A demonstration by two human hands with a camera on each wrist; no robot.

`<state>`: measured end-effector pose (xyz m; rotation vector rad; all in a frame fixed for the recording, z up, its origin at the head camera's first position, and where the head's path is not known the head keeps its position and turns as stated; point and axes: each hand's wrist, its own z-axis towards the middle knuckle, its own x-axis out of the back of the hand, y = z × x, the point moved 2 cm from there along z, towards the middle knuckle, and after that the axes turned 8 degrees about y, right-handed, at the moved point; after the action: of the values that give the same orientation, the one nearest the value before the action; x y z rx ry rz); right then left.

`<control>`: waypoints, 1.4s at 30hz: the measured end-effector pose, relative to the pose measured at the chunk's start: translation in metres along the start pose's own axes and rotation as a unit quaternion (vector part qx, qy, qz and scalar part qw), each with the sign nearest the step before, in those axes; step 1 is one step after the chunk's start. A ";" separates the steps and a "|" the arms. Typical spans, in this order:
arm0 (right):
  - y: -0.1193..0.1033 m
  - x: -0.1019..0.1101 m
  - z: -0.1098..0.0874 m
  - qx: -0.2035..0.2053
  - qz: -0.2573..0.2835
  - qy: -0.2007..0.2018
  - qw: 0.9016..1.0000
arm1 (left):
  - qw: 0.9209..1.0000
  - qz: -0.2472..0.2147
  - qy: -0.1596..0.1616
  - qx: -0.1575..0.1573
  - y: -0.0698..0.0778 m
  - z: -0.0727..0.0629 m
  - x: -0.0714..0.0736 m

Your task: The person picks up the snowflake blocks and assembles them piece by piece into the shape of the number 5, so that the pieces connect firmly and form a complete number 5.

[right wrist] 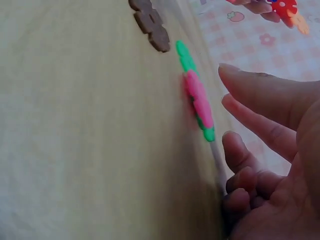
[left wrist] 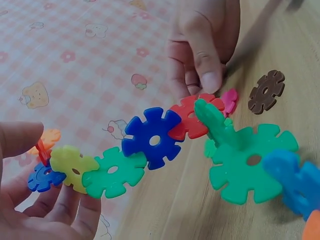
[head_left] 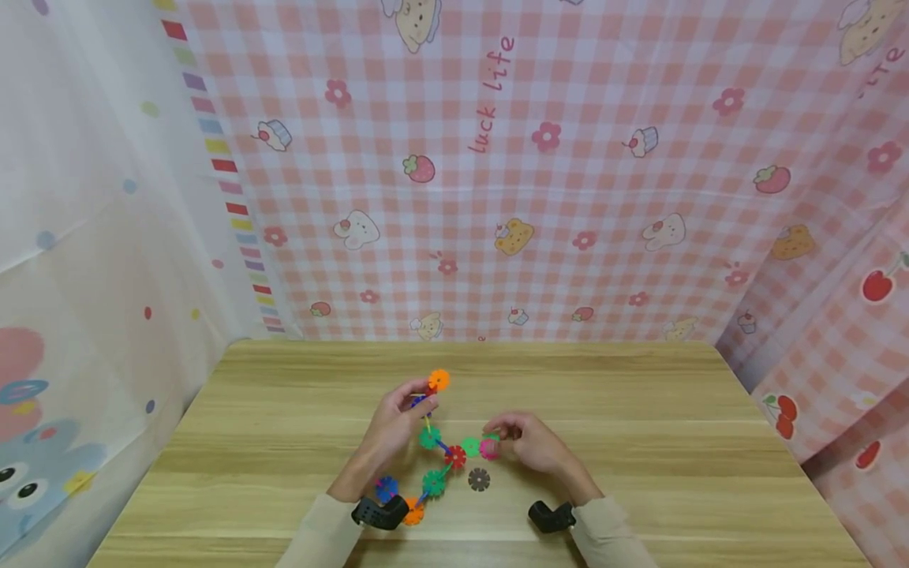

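A chain of notched plastic discs, slotted together, runs through the middle of the head view. My left hand [head_left: 392, 420] grips its far end between thumb and fingers, near an orange disc [head_left: 442, 376] and a small blue disc [left wrist: 37, 181]. From there a yellow disc [left wrist: 65, 159], a green disc [left wrist: 102, 181] and a dark blue disc [left wrist: 140, 137] lead to a red disc [head_left: 455, 452]. My right hand [head_left: 534, 443] is beside a pink disc [right wrist: 199, 100] joined with green discs [right wrist: 185, 56]; its loosely bent fingers appear apart from them.
A loose brown disc [head_left: 479, 473] lies on the wooden table [head_left: 660, 473] near the chain. The chain's near branch, with an orange disc [head_left: 414, 517] and a blue disc [head_left: 387, 487], lies by my left wrist. Patterned cloth [head_left: 568, 189] hangs behind the table.
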<state>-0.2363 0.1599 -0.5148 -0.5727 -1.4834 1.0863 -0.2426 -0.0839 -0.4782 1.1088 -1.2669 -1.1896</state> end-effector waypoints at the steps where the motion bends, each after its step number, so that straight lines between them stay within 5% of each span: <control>1: 0.001 -0.001 0.000 0.000 0.001 -0.002 1.000 | 1.000 -0.007 -0.002 0.007 0.000 0.000 0.001; 10: 0.004 -0.005 -0.003 0.004 -0.006 0.004 1.000 | 0.999 -0.051 -0.009 0.010 0.002 0.001 0.000; 26: -0.001 -0.008 -0.004 0.013 -0.060 0.030 0.998 | 1.000 -0.006 0.017 -0.019 0.003 0.002 -0.005; 42: 0.007 -0.002 -0.004 -0.035 0.024 0.078 0.996 | 0.998 -0.032 0.050 -0.008 0.006 0.005 -0.007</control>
<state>-0.2334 0.1622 -0.5224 -0.7279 -1.3817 1.0061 -0.2467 -0.0758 -0.4723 1.1890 -1.1520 -1.1752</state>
